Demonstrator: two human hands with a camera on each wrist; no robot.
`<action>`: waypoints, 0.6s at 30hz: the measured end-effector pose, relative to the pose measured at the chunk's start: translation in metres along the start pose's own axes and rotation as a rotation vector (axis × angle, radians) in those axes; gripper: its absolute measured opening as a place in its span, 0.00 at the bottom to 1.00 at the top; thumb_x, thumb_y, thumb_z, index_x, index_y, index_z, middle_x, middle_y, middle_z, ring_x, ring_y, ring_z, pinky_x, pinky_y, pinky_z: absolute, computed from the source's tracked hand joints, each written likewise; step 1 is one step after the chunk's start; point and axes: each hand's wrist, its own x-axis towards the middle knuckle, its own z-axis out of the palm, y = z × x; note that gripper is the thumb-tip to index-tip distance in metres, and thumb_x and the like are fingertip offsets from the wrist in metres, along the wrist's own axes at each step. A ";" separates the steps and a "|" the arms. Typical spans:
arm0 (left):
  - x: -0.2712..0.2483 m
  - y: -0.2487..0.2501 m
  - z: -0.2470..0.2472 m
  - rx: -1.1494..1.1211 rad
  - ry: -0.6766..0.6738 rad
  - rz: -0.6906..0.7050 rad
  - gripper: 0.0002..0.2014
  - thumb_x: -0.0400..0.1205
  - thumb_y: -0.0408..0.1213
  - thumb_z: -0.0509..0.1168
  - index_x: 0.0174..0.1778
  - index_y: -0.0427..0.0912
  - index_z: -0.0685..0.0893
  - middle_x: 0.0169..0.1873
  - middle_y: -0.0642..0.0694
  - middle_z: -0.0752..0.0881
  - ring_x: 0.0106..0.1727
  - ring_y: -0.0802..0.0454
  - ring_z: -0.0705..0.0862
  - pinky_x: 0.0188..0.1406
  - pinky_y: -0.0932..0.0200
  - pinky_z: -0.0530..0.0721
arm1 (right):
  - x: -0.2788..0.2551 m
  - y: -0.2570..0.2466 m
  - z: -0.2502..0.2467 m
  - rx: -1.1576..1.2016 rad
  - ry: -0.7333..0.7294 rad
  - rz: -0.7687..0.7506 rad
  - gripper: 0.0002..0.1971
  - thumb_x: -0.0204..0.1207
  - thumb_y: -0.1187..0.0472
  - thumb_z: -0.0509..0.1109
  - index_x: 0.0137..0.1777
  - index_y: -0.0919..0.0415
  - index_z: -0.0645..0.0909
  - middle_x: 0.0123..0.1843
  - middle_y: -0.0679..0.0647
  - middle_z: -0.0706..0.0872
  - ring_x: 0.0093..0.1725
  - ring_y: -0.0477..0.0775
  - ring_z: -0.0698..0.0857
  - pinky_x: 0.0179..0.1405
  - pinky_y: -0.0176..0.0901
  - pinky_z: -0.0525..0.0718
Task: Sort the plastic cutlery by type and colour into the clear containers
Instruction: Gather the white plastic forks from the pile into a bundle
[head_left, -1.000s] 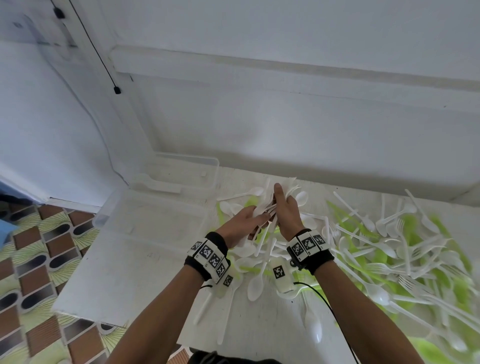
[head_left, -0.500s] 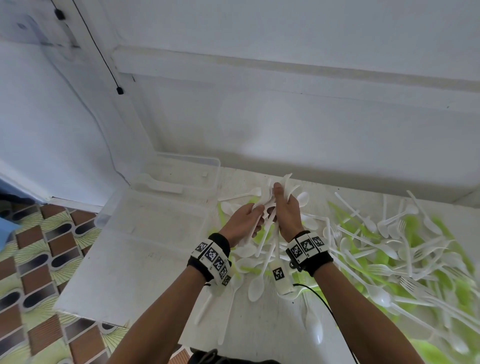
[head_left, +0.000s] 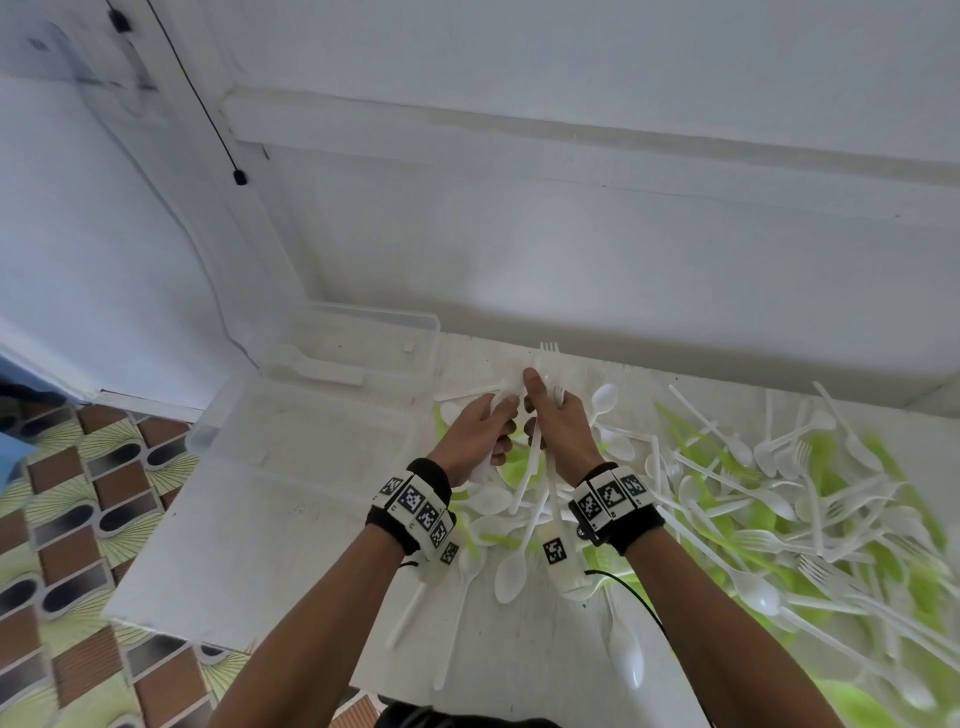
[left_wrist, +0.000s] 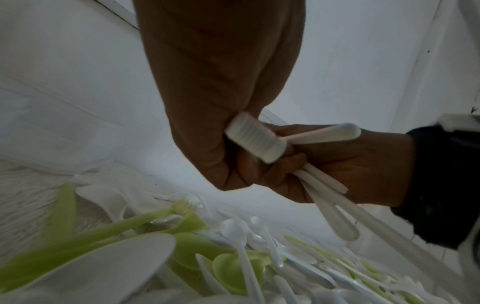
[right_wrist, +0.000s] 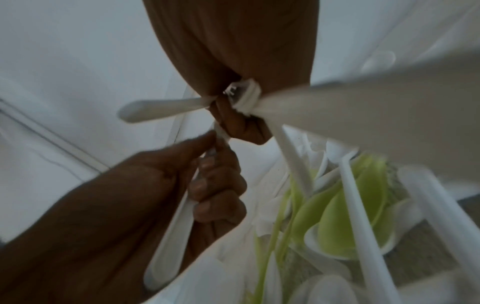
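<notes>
Both hands up over the near-left edge of the pile, close together, knuckles almost touching. My right hand (head_left: 558, 426) is curled round a bundle of white cutlery (head_left: 540, 457): handles trail down past the wrist, fork tines poke up past the fingertips. My left hand (head_left: 480, 434) grips a smaller stack of white handles (left_wrist: 255, 137), packed flat, fingers folded over them. Neither hand is free.

Loose cutlery (head_left: 779, 493), white and green mixed, is spread over the table (head_left: 218, 545) to my right and under my wrists. Clear containers (head_left: 311, 415) sit to the left against the wall, well apart from the pile; one long white piece lies in the far one (head_left: 306, 366), type not clear.

Risks, as I judge them:
- Right bundle looks mixed: tines at the top, a spoon bowl hanging among the handles lower down. Dropped in as it is, types end up together
- Handles splay at different angles; loosen my grip while passing a piece across and several may slide out into the pile
- White on white table, wrist views blurred, so a stray fork among spoons is easy to miss
- Containers are clear and pale; I could misjudge a rim and spill
</notes>
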 end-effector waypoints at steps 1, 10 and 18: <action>0.001 -0.002 -0.001 -0.005 0.014 0.005 0.12 0.92 0.45 0.57 0.45 0.44 0.71 0.29 0.51 0.68 0.25 0.55 0.64 0.23 0.61 0.65 | 0.002 -0.001 -0.002 0.022 -0.003 0.014 0.19 0.83 0.42 0.69 0.47 0.59 0.84 0.30 0.45 0.78 0.25 0.44 0.76 0.27 0.36 0.78; 0.007 -0.003 -0.006 -0.133 0.082 -0.018 0.09 0.89 0.40 0.65 0.50 0.42 0.72 0.35 0.48 0.73 0.28 0.56 0.69 0.24 0.62 0.69 | 0.006 0.003 -0.014 0.034 -0.063 0.048 0.12 0.86 0.53 0.69 0.57 0.61 0.74 0.44 0.54 0.84 0.29 0.49 0.82 0.26 0.40 0.79; -0.002 -0.014 0.006 0.108 -0.099 -0.008 0.16 0.80 0.44 0.76 0.44 0.40 0.76 0.31 0.45 0.75 0.29 0.54 0.74 0.27 0.62 0.74 | 0.013 -0.005 -0.006 0.310 0.120 0.057 0.06 0.89 0.60 0.64 0.57 0.62 0.78 0.35 0.50 0.77 0.31 0.47 0.76 0.28 0.38 0.76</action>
